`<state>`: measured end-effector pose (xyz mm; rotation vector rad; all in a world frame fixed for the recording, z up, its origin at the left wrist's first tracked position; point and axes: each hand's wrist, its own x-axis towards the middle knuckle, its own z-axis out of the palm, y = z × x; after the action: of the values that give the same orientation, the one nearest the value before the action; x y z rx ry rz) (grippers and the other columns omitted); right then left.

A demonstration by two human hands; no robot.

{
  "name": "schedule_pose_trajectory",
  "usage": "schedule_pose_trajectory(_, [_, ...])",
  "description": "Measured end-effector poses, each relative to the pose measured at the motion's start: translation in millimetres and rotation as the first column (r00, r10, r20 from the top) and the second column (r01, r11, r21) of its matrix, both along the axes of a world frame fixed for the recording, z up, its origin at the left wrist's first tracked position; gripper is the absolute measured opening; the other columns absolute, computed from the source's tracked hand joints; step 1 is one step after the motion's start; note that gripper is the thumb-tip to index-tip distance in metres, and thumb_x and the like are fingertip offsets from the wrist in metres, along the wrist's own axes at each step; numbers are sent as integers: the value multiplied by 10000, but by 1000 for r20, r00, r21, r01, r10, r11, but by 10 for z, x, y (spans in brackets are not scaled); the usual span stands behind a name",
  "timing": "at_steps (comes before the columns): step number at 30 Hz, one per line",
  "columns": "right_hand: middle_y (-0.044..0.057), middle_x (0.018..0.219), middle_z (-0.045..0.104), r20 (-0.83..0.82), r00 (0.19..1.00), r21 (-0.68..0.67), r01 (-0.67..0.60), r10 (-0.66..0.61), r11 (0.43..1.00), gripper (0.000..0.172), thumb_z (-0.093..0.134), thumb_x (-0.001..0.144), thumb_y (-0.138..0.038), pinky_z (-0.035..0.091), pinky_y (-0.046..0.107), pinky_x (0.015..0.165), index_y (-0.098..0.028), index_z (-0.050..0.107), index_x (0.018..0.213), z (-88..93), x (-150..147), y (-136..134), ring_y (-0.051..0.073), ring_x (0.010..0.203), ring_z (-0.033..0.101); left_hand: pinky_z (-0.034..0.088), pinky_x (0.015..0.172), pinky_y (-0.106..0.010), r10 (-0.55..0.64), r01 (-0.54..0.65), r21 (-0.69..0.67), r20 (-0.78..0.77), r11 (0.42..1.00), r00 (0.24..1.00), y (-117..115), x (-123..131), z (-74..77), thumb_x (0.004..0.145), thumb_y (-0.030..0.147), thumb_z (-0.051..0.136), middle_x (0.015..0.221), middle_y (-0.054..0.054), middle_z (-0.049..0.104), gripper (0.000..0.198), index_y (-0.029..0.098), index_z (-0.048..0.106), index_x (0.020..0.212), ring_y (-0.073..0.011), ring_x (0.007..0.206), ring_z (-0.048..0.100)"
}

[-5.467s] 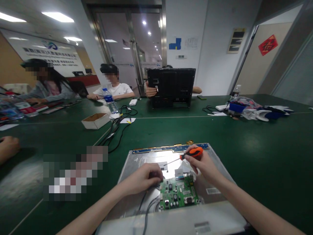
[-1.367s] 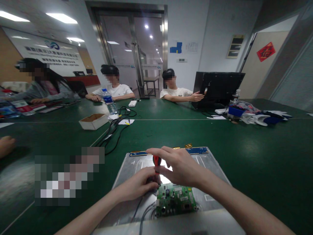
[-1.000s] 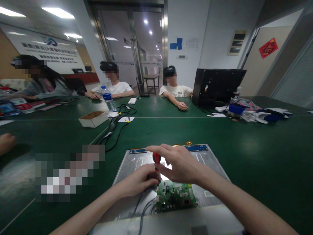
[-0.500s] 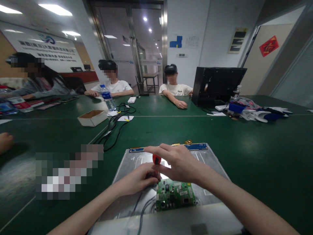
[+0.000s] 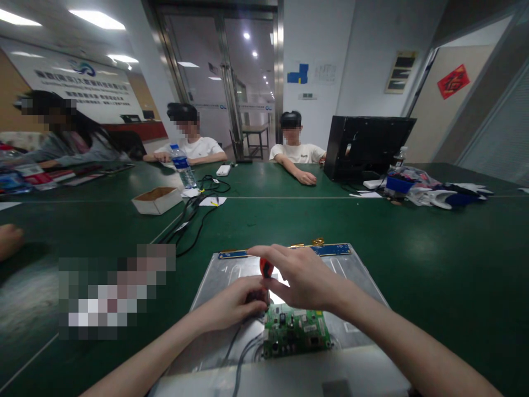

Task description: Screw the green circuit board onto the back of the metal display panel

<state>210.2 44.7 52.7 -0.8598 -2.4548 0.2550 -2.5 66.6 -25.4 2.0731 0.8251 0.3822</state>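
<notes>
My right hand [image 5: 303, 278] has its thumb and fingers around the red and black handle of a screwdriver [image 5: 266, 268], which stands nearly upright. My left hand [image 5: 243, 298] is closed low around the screwdriver, by the upper left corner of a green circuit board [image 5: 295, 331]. The screwdriver's tip is hidden behind the left fingers. Under both hands lies a flat silver display panel [image 5: 359, 281], with the board on its near part. A narrow blue circuit strip [image 5: 336, 250] runs along the panel's far edge. Grey cables [image 5: 243, 353] leave the board's left side.
Black cables [image 5: 194, 212] and an open cardboard box [image 5: 156, 201] lie left of the panel on the green table [image 5: 438, 264]. Beyond are a water bottle [image 5: 183, 168], a black monitor housing [image 5: 370, 146] and bagged items [image 5: 417, 182]. Several people sit around; one person's hand [image 5: 10, 241] is at left.
The screwdriver handle has turned and leans a little differently, and my right fingers have shifted slightly to the right. My left hand and the board stay in place.
</notes>
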Motion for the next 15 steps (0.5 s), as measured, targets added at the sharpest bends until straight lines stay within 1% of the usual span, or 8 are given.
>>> schedule_pose_trajectory(3, [64,1066,700,5,1000,24,23,-23,999,510,563,926,-260,412,285,640,-224,389,1404,-42,-26,17,189,848,650,469,761,-321,17,-16,-33,23,999,1000,-32,5,30,839,206,543,902,-27,630,75,183,575,903,-200,824,577])
schedule_pose_trajectory(6, [50,1028,699,16,1000,22,20,-20,1000,508,565,918,-258,400,279,624,-215,391,1393,-60,-44,26,182,830,641,481,766,-324,15,-12,-55,46,998,999,-53,11,50,834,203,539,910,-28,647,98,186,569,925,-204,830,591])
schedule_pose_trajectory(9, [48,1032,692,1,1000,4,-3,3,1000,475,562,905,-236,409,285,640,-207,419,1357,-32,-33,15,180,826,631,487,770,-326,5,-2,-44,70,999,998,-47,15,55,830,191,546,919,-31,655,99,186,577,924,-206,839,593])
schedule_pose_trajectory(13, [70,1067,687,-21,999,-41,-29,29,999,532,552,868,-190,425,293,667,-179,397,1377,31,2,-10,174,815,619,485,746,-310,-25,26,-22,64,999,998,-22,10,48,834,168,556,881,-21,645,73,185,599,891,-198,817,590])
schedule_pose_trajectory(15, [71,1058,693,-23,999,-42,-24,23,999,523,540,859,-167,427,292,665,-172,411,1366,41,9,-12,172,807,621,479,725,-299,-41,42,-20,54,999,998,-10,0,38,837,156,555,859,-17,638,95,181,611,910,-191,796,590])
